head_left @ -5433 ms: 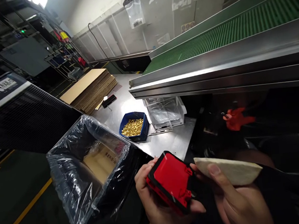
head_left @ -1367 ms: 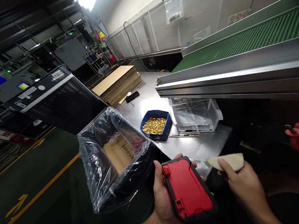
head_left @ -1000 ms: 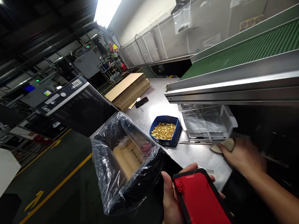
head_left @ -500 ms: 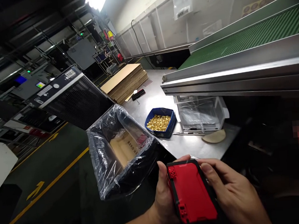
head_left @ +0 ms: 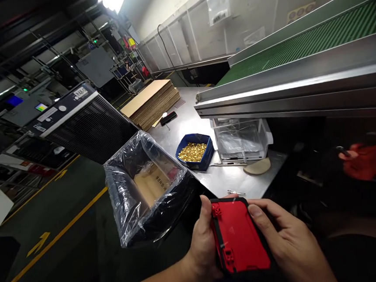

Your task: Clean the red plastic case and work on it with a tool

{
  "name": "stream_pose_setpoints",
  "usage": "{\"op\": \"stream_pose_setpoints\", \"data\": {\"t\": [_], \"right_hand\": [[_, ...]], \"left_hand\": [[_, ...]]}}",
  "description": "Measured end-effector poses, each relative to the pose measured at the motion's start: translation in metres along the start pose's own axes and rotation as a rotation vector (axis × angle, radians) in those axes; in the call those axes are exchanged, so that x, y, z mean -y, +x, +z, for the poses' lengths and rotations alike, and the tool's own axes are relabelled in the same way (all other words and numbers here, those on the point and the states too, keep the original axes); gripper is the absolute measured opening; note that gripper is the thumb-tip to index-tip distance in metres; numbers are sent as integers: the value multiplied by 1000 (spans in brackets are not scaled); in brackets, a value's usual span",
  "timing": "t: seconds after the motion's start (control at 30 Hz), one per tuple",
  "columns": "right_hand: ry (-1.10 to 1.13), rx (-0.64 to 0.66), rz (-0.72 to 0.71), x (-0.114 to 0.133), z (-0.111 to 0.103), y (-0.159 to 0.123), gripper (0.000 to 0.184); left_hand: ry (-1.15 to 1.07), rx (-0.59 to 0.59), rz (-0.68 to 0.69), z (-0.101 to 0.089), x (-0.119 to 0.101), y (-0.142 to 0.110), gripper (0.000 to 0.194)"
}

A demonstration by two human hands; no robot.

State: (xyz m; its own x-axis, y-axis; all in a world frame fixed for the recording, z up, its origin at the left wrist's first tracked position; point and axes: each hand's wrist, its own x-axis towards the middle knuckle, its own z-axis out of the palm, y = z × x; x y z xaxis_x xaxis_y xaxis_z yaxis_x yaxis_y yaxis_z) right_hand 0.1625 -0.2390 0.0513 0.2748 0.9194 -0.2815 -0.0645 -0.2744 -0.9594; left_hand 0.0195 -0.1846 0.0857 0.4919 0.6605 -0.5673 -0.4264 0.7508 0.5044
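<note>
A red and black plastic case point(head_left: 240, 237), flat and boxy with small red hinge-like parts along its left edge, is held low in front of me. My left hand point(head_left: 200, 241) grips its left side, the thumb upright along the edge. On the right side, my right hand point(head_left: 289, 242) closes round it with the thumb on the top right corner. The undersides of the case and most fingertips are hidden. Beyond the case, a blue bin point(head_left: 205, 157) of small brass-coloured parts point(head_left: 192, 151) sits on the metal table point(head_left: 186, 123).
A crate lined with clear plastic point(head_left: 118, 208) holds cardboard point(head_left: 152, 186), to the left of the table. Stacked cardboard sheets point(head_left: 151, 100) lie behind. A green conveyor point(head_left: 299, 56) slopes over the right side, above a tray of clear bags point(head_left: 240, 138). An orange-red tool point(head_left: 364, 160) is at right.
My view has shifted slightly, so the table and crate appear further left. Both hands keep their hold on the case. More of the orange-red object at right shows.
</note>
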Motion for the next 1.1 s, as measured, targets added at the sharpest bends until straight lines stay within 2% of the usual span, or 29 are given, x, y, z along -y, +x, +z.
{"op": "stream_pose_setpoints", "data": {"t": [0.1, 0.23, 0.43, 0.63, 0.7, 0.8, 0.9, 1.0, 1.1], "right_hand": [[8, -23, -39, 3, -1, 0, 47], [30, 28, -11, -2, -4, -4, 50], [70, 57, 4, -14, -8, -6, 53], [59, 89, 11, -15, -7, -4, 52], [54, 87, -15, -13, -8, -4, 49], [4, 76, -138, -9, -9, -7, 44], [1, 123, -252, 0, -10, -16, 61], [4, 141, -296, 8, -6, -26, 78], [10, 157, -229, 12, -1, -31, 84]], "left_hand": [[-50, 80, -13, -2, 2, 1, 81], [-65, 190, 53, -2, 3, 0, 81], [36, 163, 101, -4, 4, -4, 88], [136, 138, 126, -10, 4, -3, 87], [280, 188, 207, -12, -1, -5, 89], [548, 327, 389, -12, -12, -11, 95], [821, 486, 591, -11, -21, -17, 98], [1005, 492, 799, -13, -23, -16, 91], [988, 513, 972, -19, -20, -6, 106]]}}
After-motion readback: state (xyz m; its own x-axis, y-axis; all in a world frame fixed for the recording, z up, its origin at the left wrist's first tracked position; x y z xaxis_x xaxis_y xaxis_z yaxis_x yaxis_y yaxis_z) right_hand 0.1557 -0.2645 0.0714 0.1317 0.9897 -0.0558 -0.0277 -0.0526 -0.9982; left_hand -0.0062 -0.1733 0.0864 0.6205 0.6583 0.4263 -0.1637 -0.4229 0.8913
